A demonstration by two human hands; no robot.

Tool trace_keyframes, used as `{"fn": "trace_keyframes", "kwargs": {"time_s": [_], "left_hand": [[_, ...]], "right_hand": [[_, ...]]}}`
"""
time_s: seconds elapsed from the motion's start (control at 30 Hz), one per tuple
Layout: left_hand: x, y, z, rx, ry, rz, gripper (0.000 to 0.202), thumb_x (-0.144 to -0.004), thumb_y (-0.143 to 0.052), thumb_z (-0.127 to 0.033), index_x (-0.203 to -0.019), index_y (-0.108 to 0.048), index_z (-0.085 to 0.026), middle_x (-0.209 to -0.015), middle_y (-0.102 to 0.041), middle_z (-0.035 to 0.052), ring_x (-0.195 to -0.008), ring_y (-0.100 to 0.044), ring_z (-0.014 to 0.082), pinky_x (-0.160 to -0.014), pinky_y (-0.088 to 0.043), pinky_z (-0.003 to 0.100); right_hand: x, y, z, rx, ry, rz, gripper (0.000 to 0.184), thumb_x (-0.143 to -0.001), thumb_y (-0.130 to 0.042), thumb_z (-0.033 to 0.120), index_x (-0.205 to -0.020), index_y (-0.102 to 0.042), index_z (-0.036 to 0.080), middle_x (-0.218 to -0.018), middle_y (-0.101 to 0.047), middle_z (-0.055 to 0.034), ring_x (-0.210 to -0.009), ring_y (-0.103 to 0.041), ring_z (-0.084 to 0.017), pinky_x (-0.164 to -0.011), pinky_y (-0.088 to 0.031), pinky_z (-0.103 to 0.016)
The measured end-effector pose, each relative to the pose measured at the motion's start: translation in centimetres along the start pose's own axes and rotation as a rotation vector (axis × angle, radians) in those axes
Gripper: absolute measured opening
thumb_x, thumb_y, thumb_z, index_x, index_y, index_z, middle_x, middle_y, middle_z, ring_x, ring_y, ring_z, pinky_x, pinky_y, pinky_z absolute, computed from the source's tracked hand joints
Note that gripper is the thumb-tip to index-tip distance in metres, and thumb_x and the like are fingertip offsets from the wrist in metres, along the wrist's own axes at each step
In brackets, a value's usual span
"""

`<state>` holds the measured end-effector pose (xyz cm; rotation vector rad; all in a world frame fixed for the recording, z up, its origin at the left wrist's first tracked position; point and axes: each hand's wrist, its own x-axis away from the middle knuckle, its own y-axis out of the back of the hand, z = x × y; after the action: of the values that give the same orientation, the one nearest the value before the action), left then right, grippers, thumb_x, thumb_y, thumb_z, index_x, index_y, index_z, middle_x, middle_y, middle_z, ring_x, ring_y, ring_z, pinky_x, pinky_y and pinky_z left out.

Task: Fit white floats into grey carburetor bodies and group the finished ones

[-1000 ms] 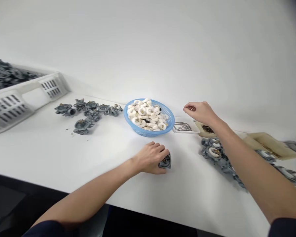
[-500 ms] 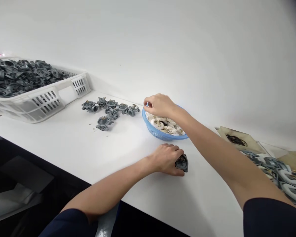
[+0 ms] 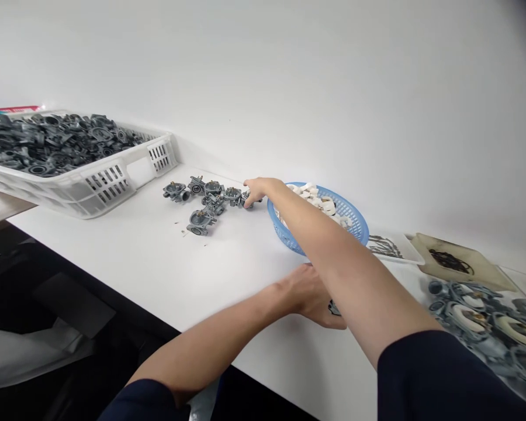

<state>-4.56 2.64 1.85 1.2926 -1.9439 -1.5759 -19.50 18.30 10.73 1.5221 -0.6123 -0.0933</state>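
My right hand (image 3: 255,190) reaches far left across the blue basket (image 3: 355,219) of white rings and closes its fingers on the nearest grey metal casting (image 3: 246,200) at the right end of a small cluster of castings (image 3: 204,202) on the white table. My left hand (image 3: 309,295) rests on the table in front of the basket, wrapped round a small dark metal part (image 3: 334,308); my right forearm hides most of that part and the fingers.
A white slotted crate (image 3: 87,178) full of grey castings stands at the far left. Right of the basket lie a small white tray (image 3: 405,248) of thin metal pieces, a beige tray (image 3: 486,266) with dark rings, and a pile of assembled castings (image 3: 486,318).
My right hand moved from the basket of white rings leftward to the loose castings and took hold of the nearest one. My left hand stayed on its part. The view shifted left.
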Motion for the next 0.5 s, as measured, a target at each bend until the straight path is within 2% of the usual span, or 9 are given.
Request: {"fn": "trace_keyframes", "kwargs": {"time_s": [0.07, 0.17, 0.27, 0.4, 0.5], "left_hand": [[0.0, 0.7, -0.2, 0.003, -0.039, -0.023, 0.036, -0.086, -0.069, -0.045, -0.113, -0.067, -0.020, -0.121, -0.071, 0.0087, -0.115, -0.060, 0.0315, -0.101, -0.049, 0.041], [0.0, 1.5, -0.6, -0.036, -0.051, -0.012, 0.030, -0.085, -0.072, -0.039, -0.107, -0.069, -0.019, -0.118, -0.072, 0.0085, -0.111, -0.061, 0.0319, -0.104, -0.047, 0.042], [0.0, 1.1, -0.6, -0.045, -0.041, -0.001, 0.030, -0.086, -0.070, -0.041, -0.106, -0.068, -0.019, -0.117, -0.072, 0.0091, -0.109, -0.061, 0.0315, -0.100, -0.049, 0.042], [0.1, -0.3, -0.2, -0.042, 0.043, 0.029, 0.045, -0.083, -0.068, -0.051, -0.116, -0.061, -0.019, -0.110, -0.071, 0.0106, -0.101, -0.066, 0.0314, -0.085, -0.053, 0.041], [0.3, -0.6, -0.3, -0.070, 0.099, 0.075, 0.049, -0.079, -0.069, -0.057, -0.108, -0.060, -0.018, -0.095, -0.069, 0.0092, -0.085, -0.068, 0.0299, -0.073, -0.053, 0.040]], "right_hand": [[-0.7, -0.5, 0.0, -0.021, 0.001, 0.009, 0.088, -0.070, -0.084, 0.053, -0.144, -0.057, 0.015, -0.133, -0.067, -0.0184, -0.105, -0.069, -0.032, -0.078, -0.054, -0.036], [-1.0, -1.4, 0.1, -0.035, -0.004, -0.019, 0.073, -0.070, -0.084, 0.047, -0.133, -0.066, 0.017, -0.130, -0.069, -0.0177, -0.104, -0.069, -0.033, -0.077, -0.054, -0.037], [-0.2, -1.3, -0.1, -0.040, -0.001, -0.058, 0.065, -0.066, -0.087, 0.037, -0.126, -0.071, 0.017, -0.127, -0.070, -0.0178, -0.105, -0.069, -0.034, -0.080, -0.053, -0.037], [2.7, 1.0, -1.6, -0.075, 0.052, -0.140, 0.067, -0.069, -0.086, 0.038, -0.131, -0.067, 0.020, -0.130, -0.068, -0.0150, -0.109, -0.066, -0.030, -0.083, -0.050, -0.033], [7.4, 3.6, -3.3, -0.229, 0.189, -0.310, 0.062, -0.076, -0.080, 0.041, -0.133, -0.064, 0.021, -0.127, -0.069, -0.0099, -0.106, -0.065, -0.024, -0.085, -0.050, -0.031]]}}
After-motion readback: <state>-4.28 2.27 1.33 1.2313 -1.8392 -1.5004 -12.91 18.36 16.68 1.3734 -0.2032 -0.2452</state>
